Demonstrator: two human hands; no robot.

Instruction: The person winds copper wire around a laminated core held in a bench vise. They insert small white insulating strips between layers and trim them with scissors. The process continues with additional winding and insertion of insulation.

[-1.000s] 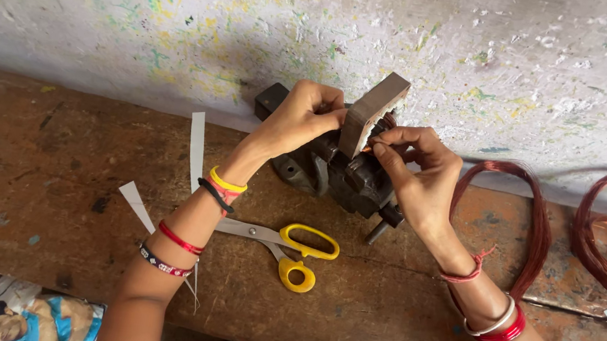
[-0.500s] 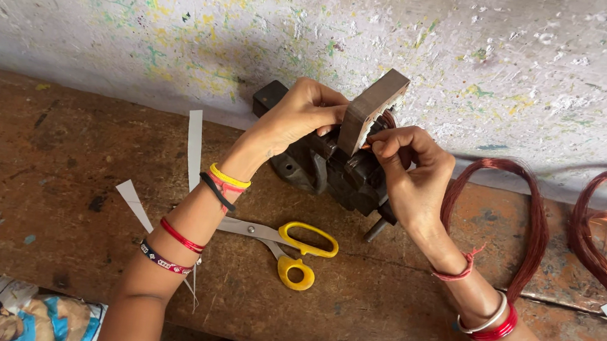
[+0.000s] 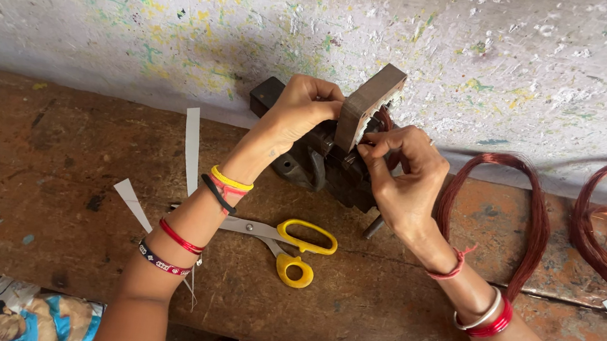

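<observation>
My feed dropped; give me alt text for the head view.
Both hands, left hand and right hand, grip a dark metal vise holding a grey block on a worn wooden bench. Yellow-handled scissors lie in front; copper wire coils lie right.

Vise [image 3: 320,161] on bench [image 3: 44,183], against wall [image 3: 145,9]. Scissors [image 3: 282,242] in front of vise; 2 wire coils [image 3: 523,223] right; paper strips [image 3: 191,149] left.

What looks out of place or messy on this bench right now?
Mostly loose clutter. White paper strips lie scattered on the worn wooden bench, more scraps sit at the right edge, and yellow-handled scissors lie under the forearms. Both the left hand and right hand grip a dark metal block tilted in a vise.
</observation>
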